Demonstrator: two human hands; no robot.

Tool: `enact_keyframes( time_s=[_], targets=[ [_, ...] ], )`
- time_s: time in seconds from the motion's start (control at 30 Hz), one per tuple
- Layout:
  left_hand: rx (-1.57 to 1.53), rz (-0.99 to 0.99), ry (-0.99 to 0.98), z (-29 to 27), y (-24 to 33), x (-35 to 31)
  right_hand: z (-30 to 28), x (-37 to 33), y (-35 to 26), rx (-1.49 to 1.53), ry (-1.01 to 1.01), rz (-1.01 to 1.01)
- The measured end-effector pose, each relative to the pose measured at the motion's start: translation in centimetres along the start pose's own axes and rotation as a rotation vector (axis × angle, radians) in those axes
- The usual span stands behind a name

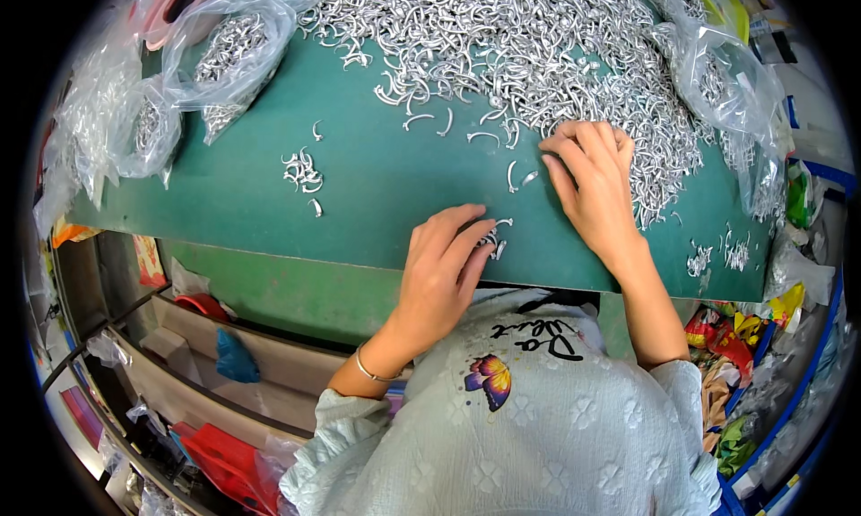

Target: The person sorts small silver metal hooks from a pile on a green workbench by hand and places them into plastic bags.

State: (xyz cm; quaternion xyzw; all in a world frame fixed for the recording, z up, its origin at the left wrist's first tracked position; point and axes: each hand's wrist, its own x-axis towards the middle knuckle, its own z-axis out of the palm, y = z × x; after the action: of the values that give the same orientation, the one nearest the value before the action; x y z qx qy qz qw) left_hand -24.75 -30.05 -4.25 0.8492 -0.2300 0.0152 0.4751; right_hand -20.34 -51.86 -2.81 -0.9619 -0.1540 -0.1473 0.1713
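While the person's bare left hand (438, 263) and right hand (594, 182) are well apart over a smooth green tabletop (377, 189), a broad heap of small metal pieces (529, 45) spreads across its far side. The pieces are slim, shiny silver arcs, and in the heap they point every way. One loose arc (511, 177), just left of the right hand, has its long axis running near to far and bows leftward; another arc (482, 138), farther off, lies left to right. The right hand reaches to the heap's near edge with fingers bent and thumb apart from forefinger; I cannot tell whether it grips a piece. Nearer and to the left, the left hand curls over a few partly hidden pieces (500, 245); its grip cannot be told either. A small cluster (303, 172) lies well left of both hands. At far left stands a crinkled, clear plastic bag (188, 93) of silver pieces.
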Motion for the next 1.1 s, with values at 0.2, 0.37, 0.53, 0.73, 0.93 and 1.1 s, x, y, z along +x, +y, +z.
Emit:
enact_keyframes(
  time_s=[0.2,0.37,0.53,0.73,0.93,1.1],
  targets=[
    [-0.008,0.020,0.004,0.1,0.2,0.0,0.2,-0.3,-0.5,0.034,-0.027,0.013],
    [0.001,0.006,-0.015,0.3,-0.1,0.0,-0.2,-1.0,-1.3,0.130,-0.067,0.059],
    [0.033,0.056,0.007,0.3,0.2,0.3,-0.2,-1.9,-3.1,0.268,-0.278,-0.026],
    [0.037,0.062,-0.004,0.6,0.6,0.3,1.6,2.4,-0.8,0.171,0.097,-0.011],
    [0.059,0.044,0.022,0.1,0.2,0.2,0.9,1.2,-0.8,0.313,0.036,0.108],
    [0.075,0.043,0.012,0.0,-0.1,0.1,-0.5,-0.4,-0.7,0.744,-0.104,0.511]
  ],
)
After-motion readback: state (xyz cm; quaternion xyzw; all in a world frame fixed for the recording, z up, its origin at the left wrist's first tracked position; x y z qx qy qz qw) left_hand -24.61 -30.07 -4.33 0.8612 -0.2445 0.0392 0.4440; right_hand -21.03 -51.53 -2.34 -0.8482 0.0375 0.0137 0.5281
